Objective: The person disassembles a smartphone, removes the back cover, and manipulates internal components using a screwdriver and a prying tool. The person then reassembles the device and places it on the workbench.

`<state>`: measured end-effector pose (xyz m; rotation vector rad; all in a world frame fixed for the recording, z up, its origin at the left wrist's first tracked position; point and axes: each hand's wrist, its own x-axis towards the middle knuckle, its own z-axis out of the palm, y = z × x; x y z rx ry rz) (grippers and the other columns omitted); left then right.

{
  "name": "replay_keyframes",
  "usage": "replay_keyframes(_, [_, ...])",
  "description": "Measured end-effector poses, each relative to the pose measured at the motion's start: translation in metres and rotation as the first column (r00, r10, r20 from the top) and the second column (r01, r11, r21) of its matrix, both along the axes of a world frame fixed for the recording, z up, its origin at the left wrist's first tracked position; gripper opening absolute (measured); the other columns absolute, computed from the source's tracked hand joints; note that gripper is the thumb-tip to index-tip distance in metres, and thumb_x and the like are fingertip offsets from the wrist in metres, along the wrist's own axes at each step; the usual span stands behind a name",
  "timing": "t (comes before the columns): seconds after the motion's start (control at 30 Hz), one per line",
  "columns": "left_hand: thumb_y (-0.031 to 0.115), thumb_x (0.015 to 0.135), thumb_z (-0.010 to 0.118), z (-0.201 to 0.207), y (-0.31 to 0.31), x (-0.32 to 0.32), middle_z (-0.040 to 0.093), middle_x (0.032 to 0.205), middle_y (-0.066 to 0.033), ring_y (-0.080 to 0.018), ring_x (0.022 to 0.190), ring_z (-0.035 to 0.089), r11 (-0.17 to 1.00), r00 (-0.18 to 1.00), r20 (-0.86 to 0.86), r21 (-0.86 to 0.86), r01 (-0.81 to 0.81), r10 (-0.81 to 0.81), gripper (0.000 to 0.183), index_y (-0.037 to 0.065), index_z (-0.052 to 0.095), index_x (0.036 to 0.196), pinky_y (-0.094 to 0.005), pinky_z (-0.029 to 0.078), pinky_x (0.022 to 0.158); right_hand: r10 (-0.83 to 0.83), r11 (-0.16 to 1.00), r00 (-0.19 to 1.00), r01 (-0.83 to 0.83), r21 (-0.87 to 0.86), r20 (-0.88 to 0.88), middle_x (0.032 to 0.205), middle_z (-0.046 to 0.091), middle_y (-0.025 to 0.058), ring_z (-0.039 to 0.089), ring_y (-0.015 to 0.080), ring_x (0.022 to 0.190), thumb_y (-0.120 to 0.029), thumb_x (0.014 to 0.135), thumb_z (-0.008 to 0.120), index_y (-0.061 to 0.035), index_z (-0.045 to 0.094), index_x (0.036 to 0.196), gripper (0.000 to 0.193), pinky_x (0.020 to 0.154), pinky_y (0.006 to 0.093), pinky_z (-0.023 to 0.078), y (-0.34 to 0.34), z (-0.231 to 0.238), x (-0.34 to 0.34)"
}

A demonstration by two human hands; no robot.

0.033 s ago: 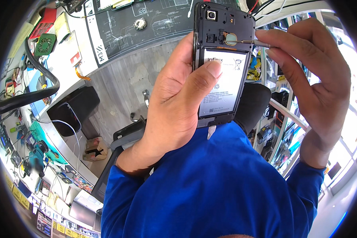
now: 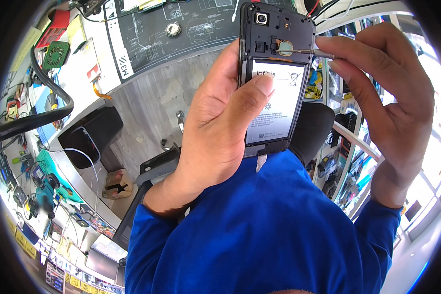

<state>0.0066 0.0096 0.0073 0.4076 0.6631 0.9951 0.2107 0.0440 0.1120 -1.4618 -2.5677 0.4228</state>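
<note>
My left hand (image 2: pixel 218 125) grips a black phone (image 2: pixel 304 39) by its left edge, with its bare inner side facing me. The thumb lies bent across the white battery (image 2: pixel 279 117); the other fingers pass behind the phone, mostly hidden, so I cannot tell how they are spread. In my right hand (image 2: pixel 411 98), the tips of thumb and forefinger pinch a slim metal tool (image 2: pixel 306 51), while the remaining fingers curl above them. The tool points left from those fingertips, and its thin tip lies over a small, pale, round disc (image 2: pixel 284 46) in the phone, above and slightly right of my left thumb. I cannot tell whether tip and disc touch. Farther above that thumb, a small camera (image 2: pixel 261 18) sits in the phone's upper left corner. Below the thumb, a small whitish piece (image 2: pixel 261 162) sticks out from the phone's bottom edge. My blue shirt (image 2: pixel 250 235) fills the space below my hands. Up and left of my left fingers, a dark patterned mat (image 2: pixel 147 41) carries a round metal piece (image 2: pixel 173 29). Farther left of that hand, a thick black hose (image 2: pixel 49 117) curves, and a brown box (image 2: pixel 117 184) sits left of my left wrist. Below my right fingertips is a black chair (image 2: pixel 321 122), with packets (image 2: pixel 360 181) left of my right wrist.
</note>
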Motion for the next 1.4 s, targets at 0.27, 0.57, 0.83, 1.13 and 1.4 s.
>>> replay_keyframes(0.27, [0.011,0.100,0.055,-0.006,0.005,-0.003,0.067,0.129,-0.0115,-0.0171,0.116,0.066,0.998,0.999,-0.035,0.056,0.009,-0.007,0.049,0.000,0.048,0.147,-0.0315,0.051,0.101,0.012,0.998,0.998,-0.015,0.053,0.056,0.090,0.059,0.0075,0.058,0.0174,0.081,0.004,0.085,0.074,-0.0014,0.077,0.115,0.030,0.067,0.0296,0.043,0.001,0.005,-0.014])
replay_keyframes(0.57, [0.012,0.100,0.055,-0.007,0.003,-0.004,0.067,0.127,-0.0100,-0.0160,0.114,0.066,0.993,0.998,-0.064,0.117,0.006,0.001,0.047,0.001,0.050,0.146,-0.0306,0.050,0.101,0.056,0.998,0.996,-0.055,-0.008,0.077,0.089,0.058,0.0076,0.057,0.0169,0.077,0.005,0.087,0.073,-0.0008,0.077,0.114,0.028,0.062,0.0301,0.041,0.000,0.014,-0.015])
replay_keyframes(0.83, [0.013,0.101,0.055,-0.003,-0.001,0.000,0.066,0.127,-0.0097,-0.0152,0.114,0.064,0.990,0.998,-0.055,0.138,-0.032,0.040,0.046,0.001,0.050,0.145,-0.0296,0.049,0.099,0.058,0.998,0.994,-0.057,-0.017,0.091,0.089,0.058,0.0072,0.056,0.0162,0.076,0.004,0.087,0.073,-0.0008,0.076,0.113,0.026,0.062,0.0298,0.040,-0.003,0.019,-0.017])
replay_keyframes(1.13, [0.012,0.103,0.056,-0.001,-0.005,0.006,0.066,0.124,-0.0075,-0.0124,0.110,0.062,0.984,0.996,-0.055,0.169,-0.054,0.064,0.044,0.000,0.050,0.145,-0.0286,0.048,0.098,0.050,0.998,0.993,-0.046,-0.039,0.105,0.089,0.059,0.0067,0.055,0.0154,0.076,0.003,0.088,0.073,-0.0009,0.076,0.112,0.025,0.062,0.0294,0.040,-0.007,0.024,-0.019])
replay_keyframes(1.4, [0.013,0.104,0.056,-0.003,-0.007,0.008,0.066,0.116,-0.0049,-0.0098,0.102,0.063,0.986,0.994,-0.094,0.160,-0.045,0.060,0.043,0.000,0.050,0.145,-0.0259,0.051,0.089,0.050,0.997,0.990,-0.043,-0.058,0.130,0.089,0.059,0.0063,0.055,0.0147,0.075,0.002,0.089,0.072,-0.0010,0.075,0.112,0.024,0.061,0.0291,0.039,-0.006,0.027,-0.021])
